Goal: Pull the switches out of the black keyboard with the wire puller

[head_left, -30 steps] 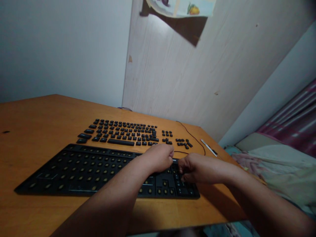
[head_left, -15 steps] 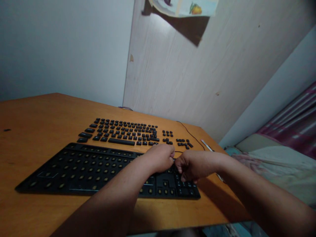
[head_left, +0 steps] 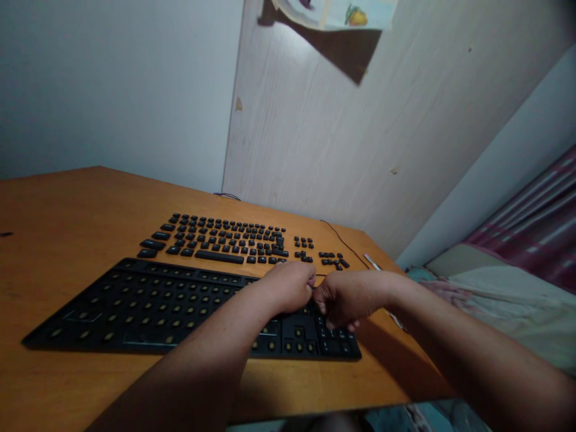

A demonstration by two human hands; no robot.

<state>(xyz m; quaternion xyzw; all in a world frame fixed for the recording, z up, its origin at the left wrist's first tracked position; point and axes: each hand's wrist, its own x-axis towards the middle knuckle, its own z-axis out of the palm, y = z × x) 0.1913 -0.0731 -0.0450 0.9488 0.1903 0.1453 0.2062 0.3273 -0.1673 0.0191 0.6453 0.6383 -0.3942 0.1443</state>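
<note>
A black keyboard (head_left: 148,307) lies on the wooden table, most of its sockets bare, with keycaps seated on the number pad (head_left: 336,347) at its right end. Over the upper right part of the keyboard, my left hand (head_left: 291,287) is closed, its fingers curled in and their tips hidden. My right hand (head_left: 348,299) bends down over the number pad with its fingers pinched together, close to the left hand. Whatever lies between the fingers of either hand is too hidden to name. Behind the keyboard, loose black keycaps (head_left: 220,257) lie in rows matching a keyboard layout.
Smaller groups of keycaps (head_left: 333,259) lie at the right. A thin cable (head_left: 344,241) runs along the back of the table (head_left: 58,210). A white pen-like stick (head_left: 371,261) lies near the right edge, beyond which is a bed (head_left: 486,288). A small dark piece (head_left: 6,234) sits far left.
The view has shifted slightly. My right hand has tilted a little and its fingers have moved slightly at the number pad. My left hand stays in about the same place on the keyboard.
</note>
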